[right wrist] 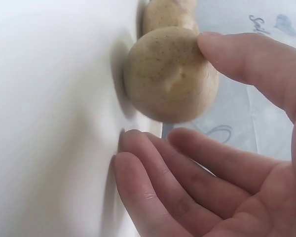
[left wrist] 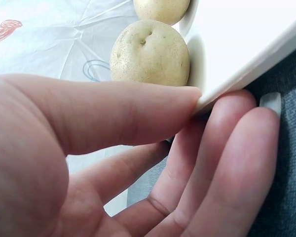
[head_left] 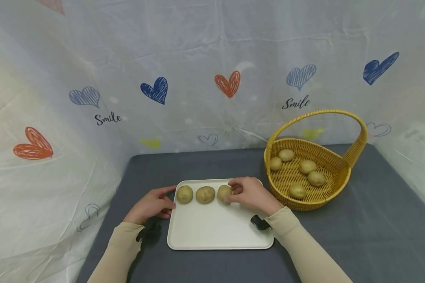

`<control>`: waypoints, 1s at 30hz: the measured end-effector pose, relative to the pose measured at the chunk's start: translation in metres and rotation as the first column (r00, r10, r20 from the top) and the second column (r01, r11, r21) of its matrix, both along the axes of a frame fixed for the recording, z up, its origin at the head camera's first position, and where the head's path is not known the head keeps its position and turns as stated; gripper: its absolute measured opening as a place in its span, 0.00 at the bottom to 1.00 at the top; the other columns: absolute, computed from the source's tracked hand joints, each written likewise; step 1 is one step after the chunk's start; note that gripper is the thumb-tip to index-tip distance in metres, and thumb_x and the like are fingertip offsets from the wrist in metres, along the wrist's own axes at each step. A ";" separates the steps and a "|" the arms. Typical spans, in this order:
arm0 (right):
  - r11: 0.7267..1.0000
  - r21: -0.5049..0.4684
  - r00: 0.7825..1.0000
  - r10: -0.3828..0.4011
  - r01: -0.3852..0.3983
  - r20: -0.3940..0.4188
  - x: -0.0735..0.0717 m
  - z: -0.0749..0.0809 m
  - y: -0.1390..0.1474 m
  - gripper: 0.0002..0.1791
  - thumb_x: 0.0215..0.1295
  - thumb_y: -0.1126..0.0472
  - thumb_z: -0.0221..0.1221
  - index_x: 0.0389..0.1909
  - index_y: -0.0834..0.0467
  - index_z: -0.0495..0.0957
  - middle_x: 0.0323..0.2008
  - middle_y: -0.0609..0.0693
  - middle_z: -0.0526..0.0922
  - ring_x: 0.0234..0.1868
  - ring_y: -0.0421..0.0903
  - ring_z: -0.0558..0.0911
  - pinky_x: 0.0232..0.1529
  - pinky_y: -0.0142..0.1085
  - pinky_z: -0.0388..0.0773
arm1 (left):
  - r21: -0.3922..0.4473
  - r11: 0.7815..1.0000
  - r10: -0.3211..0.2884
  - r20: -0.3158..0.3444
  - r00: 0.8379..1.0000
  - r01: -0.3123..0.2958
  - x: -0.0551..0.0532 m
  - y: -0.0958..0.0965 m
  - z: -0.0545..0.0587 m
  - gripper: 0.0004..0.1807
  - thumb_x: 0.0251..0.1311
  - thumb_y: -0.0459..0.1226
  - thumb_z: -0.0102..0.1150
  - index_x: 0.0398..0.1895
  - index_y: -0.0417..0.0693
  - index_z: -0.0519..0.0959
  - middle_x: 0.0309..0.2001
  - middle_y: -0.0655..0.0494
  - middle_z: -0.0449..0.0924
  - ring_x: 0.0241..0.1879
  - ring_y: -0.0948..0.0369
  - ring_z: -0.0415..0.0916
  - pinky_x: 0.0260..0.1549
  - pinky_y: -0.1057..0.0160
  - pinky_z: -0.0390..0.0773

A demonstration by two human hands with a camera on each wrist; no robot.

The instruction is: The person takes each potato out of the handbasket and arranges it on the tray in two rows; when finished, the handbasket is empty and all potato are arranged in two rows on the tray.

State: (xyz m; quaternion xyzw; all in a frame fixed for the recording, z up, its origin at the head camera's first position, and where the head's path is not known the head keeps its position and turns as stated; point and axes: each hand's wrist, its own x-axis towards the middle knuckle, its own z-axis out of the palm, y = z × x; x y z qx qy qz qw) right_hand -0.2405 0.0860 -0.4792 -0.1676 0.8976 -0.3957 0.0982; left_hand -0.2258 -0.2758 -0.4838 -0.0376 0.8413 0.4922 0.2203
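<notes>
A white rectangular tray [head_left: 216,232] lies on the grey cloth with three potatoes in a row along its far side: a left potato [head_left: 184,194], a middle potato [head_left: 205,195] and a right potato [head_left: 223,193]. My left hand [head_left: 150,206] pinches the tray's left edge, thumb on the rim and fingertips at its underside. Around the right potato is my right hand [head_left: 253,194]. In the right wrist view its thumb [right wrist: 227,52] touches that potato, while the other fingers [right wrist: 153,173] stand apart from it, close to the tray surface.
To the right of the tray stands a yellow wicker basket [head_left: 334,196] with a tall arched handle [head_left: 322,112]. Several potatoes [head_left: 307,167] lie inside it. A pale curtain [head_left: 187,47] printed with hearts hangs behind the grey-covered table [head_left: 375,236].
</notes>
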 end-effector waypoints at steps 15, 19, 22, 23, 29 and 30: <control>0.996 -0.061 0.997 0.071 -0.072 -0.023 0.000 -0.003 -0.007 0.31 0.59 0.54 0.80 0.61 0.61 0.85 0.45 0.49 0.92 0.44 0.42 0.90 0.47 0.36 0.86 | -0.001 1.000 -0.029 -0.014 0.999 0.029 0.001 0.000 0.002 0.43 0.66 0.34 0.70 0.85 0.47 0.64 0.39 0.45 0.87 0.30 0.58 0.85 0.35 0.57 0.90; 0.995 -0.062 0.996 0.078 -0.081 -0.039 0.000 -0.003 -0.008 0.27 0.60 0.55 0.79 0.58 0.59 0.87 0.43 0.48 0.93 0.43 0.39 0.89 0.47 0.36 0.86 | -0.003 1.000 -0.019 -0.005 1.000 0.019 0.000 0.001 0.002 0.43 0.66 0.33 0.70 0.84 0.48 0.65 0.39 0.45 0.87 0.30 0.58 0.86 0.35 0.58 0.91; 0.996 -0.065 0.997 0.063 -0.065 -0.040 0.000 -0.004 -0.008 0.24 0.60 0.55 0.80 0.56 0.58 0.87 0.42 0.48 0.93 0.42 0.39 0.89 0.47 0.36 0.86 | -0.007 1.000 -0.022 -0.004 1.000 0.022 0.000 0.000 0.002 0.43 0.66 0.34 0.70 0.84 0.48 0.65 0.39 0.44 0.86 0.30 0.58 0.86 0.35 0.58 0.91; 0.996 -0.068 0.998 0.057 -0.060 -0.041 0.000 -0.004 -0.008 0.24 0.60 0.55 0.80 0.55 0.59 0.88 0.42 0.48 0.92 0.42 0.39 0.89 0.48 0.37 0.86 | -0.008 1.000 -0.022 -0.004 1.000 0.022 0.000 0.000 0.002 0.43 0.66 0.34 0.70 0.84 0.48 0.65 0.39 0.44 0.86 0.30 0.58 0.86 0.35 0.58 0.91; 0.998 -0.050 0.999 0.035 -0.037 -0.032 0.000 -0.005 -0.006 0.20 0.60 0.55 0.80 0.50 0.58 0.88 0.39 0.46 0.91 0.41 0.38 0.88 0.47 0.37 0.87 | -0.007 1.000 -0.011 -0.004 1.000 0.011 0.000 0.000 0.002 0.43 0.66 0.34 0.70 0.84 0.50 0.66 0.39 0.45 0.86 0.30 0.58 0.86 0.35 0.58 0.91; 0.998 -0.043 0.999 0.035 -0.036 -0.028 -0.001 -0.004 -0.006 0.20 0.60 0.55 0.80 0.50 0.58 0.88 0.39 0.45 0.91 0.40 0.37 0.88 0.47 0.37 0.86 | -0.008 1.000 -0.014 -0.006 1.000 0.014 0.000 -0.001 0.002 0.43 0.66 0.34 0.70 0.84 0.50 0.65 0.39 0.45 0.86 0.30 0.58 0.86 0.36 0.58 0.91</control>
